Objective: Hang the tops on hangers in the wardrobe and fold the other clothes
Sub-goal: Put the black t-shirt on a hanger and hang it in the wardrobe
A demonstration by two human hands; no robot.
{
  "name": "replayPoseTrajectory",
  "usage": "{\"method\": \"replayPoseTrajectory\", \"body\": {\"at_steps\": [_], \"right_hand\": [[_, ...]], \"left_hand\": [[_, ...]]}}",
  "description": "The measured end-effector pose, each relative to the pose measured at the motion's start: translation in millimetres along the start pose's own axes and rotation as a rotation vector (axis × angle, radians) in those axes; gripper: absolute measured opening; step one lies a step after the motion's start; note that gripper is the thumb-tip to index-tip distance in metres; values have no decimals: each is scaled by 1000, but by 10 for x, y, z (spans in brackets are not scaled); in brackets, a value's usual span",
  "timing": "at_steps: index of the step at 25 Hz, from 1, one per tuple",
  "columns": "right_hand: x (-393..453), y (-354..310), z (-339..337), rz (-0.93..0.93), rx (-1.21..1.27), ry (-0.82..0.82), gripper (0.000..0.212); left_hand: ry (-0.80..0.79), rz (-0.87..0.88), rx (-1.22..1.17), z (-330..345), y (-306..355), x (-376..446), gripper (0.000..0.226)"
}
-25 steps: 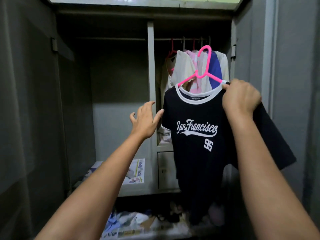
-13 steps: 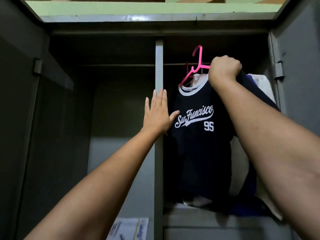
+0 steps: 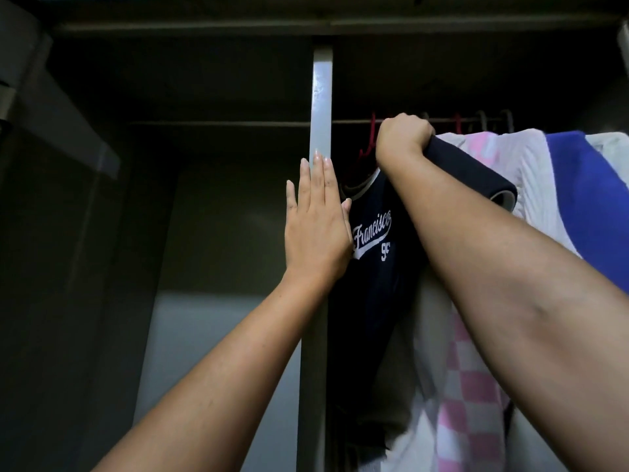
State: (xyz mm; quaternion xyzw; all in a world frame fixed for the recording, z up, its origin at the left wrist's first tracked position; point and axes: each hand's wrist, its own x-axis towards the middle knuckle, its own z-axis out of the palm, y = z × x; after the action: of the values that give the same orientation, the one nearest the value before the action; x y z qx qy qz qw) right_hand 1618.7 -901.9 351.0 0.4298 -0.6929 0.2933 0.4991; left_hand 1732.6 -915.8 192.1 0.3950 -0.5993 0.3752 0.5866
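Observation:
A navy "San Francisco 95" T-shirt [image 3: 377, 267] hangs on a pink hanger [image 3: 369, 144] inside the right half of the wardrobe. My right hand [image 3: 403, 136] grips the shirt's shoulder and the hanger, raised right up at the hanging rail [image 3: 354, 121]. The hanger's hook is mostly hidden behind that hand. My left hand [image 3: 316, 226] presses flat, fingers straight, against the grey centre post [image 3: 321, 97], its thumb touching the shirt's collar edge.
Other tops hang to the right on the same rail: a white and pink checked one [image 3: 476, 386] and a blue one [image 3: 585, 199]. The left compartment [image 3: 211, 216] is dark with its own rail. An open door [image 3: 51, 107] stands at the far left.
My right hand has carried the shirt and hanger deeper into the wardrobe, up to the rail. My left hand stays flat on the centre post. The view has moved closer.

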Motion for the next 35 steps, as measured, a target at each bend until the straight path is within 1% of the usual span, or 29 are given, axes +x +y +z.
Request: {"method": "replayPoseTrajectory", "body": {"at_steps": [4,7,9,11,13,16,18,20,21,23,25,27,28,31,35], "right_hand": [[-111,26,-169,-33,14,-55,29],[-311,269,-453,17,85,-59,34],[-609,477,-585,111,236,-75,42],[-1043,678,-650,220,459,-139,49],[-1571,826,-651,297,601,-254,45],[-2451,954,-603,408,723,-410,39],[-3134,980,-594,507,892,-573,34],[-3865,986,-714,681,1061,-785,31],[-4226,1008,-814,786,1121,-882,39],[-4819,1110,-1003,890,1143,-1006,71],[-5142,1286,-1205,889,1102,-1012,83],[-5245,1504,-1487,917,1079,-951,87],[-5280,1631,-1663,944,1085,-912,88],[-5449,1927,-2250,979,1122,-843,86],[-5916,2306,-3123,1019,1089,-895,76]], "left_hand": [[-24,-4,-31,-53,14,-11,61],[-96,-15,-57,-124,41,-44,65],[-173,-12,-94,-230,37,-145,67],[-271,-21,-182,-362,8,-355,69],[-377,-60,-313,-542,-36,-686,72],[-516,-143,-514,-875,-68,-1276,72],[-630,-249,-672,-1131,-71,-1664,69],[-753,-408,-857,-1404,-31,-2041,65],[-813,-483,-938,-1564,2,-2245,62],[-908,-564,-1050,-1876,73,-2616,58],[-972,-641,-1125,-2157,161,-2796,56],[-993,-726,-1171,-2385,283,-2805,56],[-999,-733,-1195,-2512,380,-2792,56],[-1009,-712,-1311,-2926,761,-2804,55],[-1146,-700,-1429,-3700,1387,-3076,54]]}}
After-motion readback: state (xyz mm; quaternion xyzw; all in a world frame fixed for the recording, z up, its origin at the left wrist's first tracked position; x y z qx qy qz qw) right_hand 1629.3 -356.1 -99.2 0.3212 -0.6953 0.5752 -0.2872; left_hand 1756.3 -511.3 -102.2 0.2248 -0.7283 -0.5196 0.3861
